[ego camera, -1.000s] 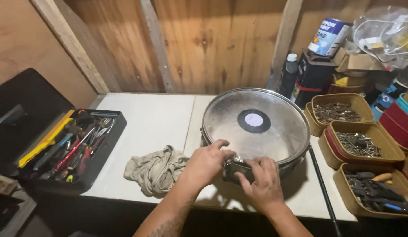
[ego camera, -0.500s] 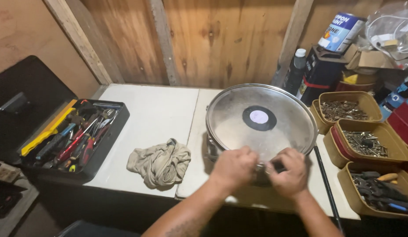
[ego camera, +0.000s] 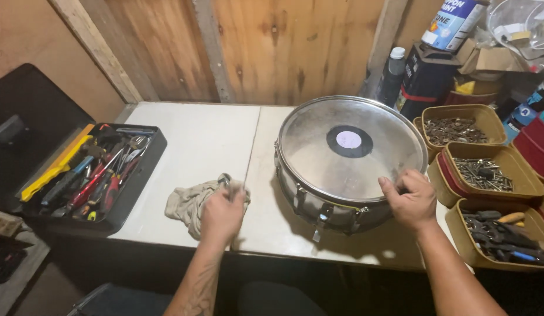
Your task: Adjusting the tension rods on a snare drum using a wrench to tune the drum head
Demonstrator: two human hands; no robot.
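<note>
A snare drum (ego camera: 348,158) with a shiny head and a dark round patch lies flat on the white table (ego camera: 196,146). My right hand (ego camera: 408,200) grips the drum's near right rim. My left hand (ego camera: 222,213) is closed over a beige rag (ego camera: 187,202) to the left of the drum, with a small metal piece showing at the fingertips. Chrome lugs and a metal strainer run along the drum's front side.
A black tray of hand tools (ego camera: 90,172) sits at the table's left edge. Tan tubs of screws and bits (ego camera: 479,169) stand stacked at the right. Bottles and cans (ego camera: 424,70) crowd the back right against a wooden wall.
Both hands were together at the drum's front edge. My left hand has moved left onto the rag, and my right hand has shifted right along the rim.
</note>
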